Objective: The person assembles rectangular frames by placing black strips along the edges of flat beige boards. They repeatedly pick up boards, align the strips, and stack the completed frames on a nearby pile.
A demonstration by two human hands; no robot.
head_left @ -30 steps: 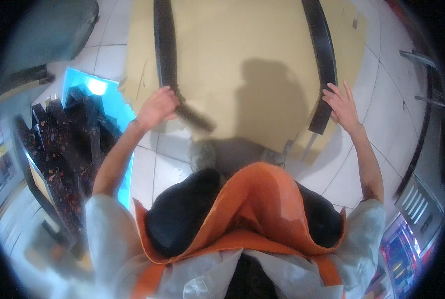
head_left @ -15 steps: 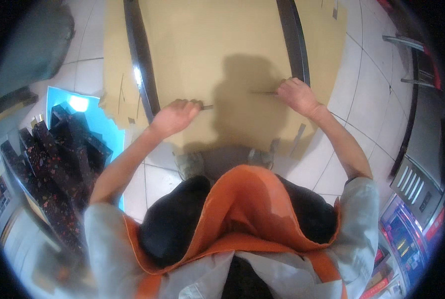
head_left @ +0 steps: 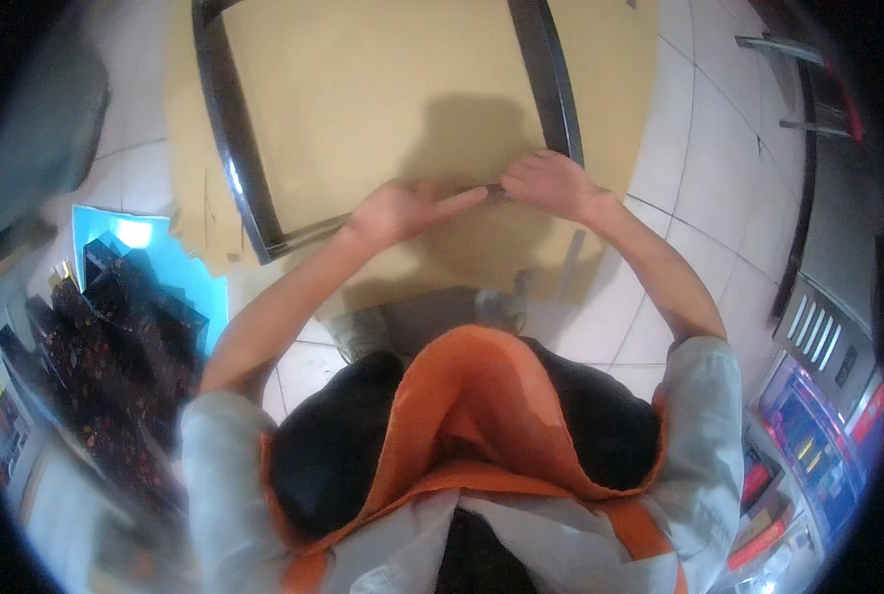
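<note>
A dark, glossy rectangular frame [head_left: 229, 148] lies on tan cardboard, its two long sides running away from me. Across its near end is a thin dark crosspiece [head_left: 313, 234]. My left hand [head_left: 402, 213] is closed over the middle of that crosspiece, thumb stretched along it to the right. Close beside that thumb tip, my right hand [head_left: 551, 185] curls round the bar near the frame's right corner. The hands hide much of the crosspiece, and my shadow falls over the cardboard inside the frame.
Cardboard [head_left: 615, 109] covers part of the tiled floor [head_left: 684, 267]. At left, dark flower-patterned strips [head_left: 135, 337] lie partly on a bright blue sheet [head_left: 216, 287]. A grey slotted metal case [head_left: 823, 337] stands at right. My orange apron [head_left: 471, 396] bulges below my hands.
Both hands have moved closer together along the crosspiece, and my left thumb is now stretched out. The whole view has shifted slightly, showing the frame's near left corner.
</note>
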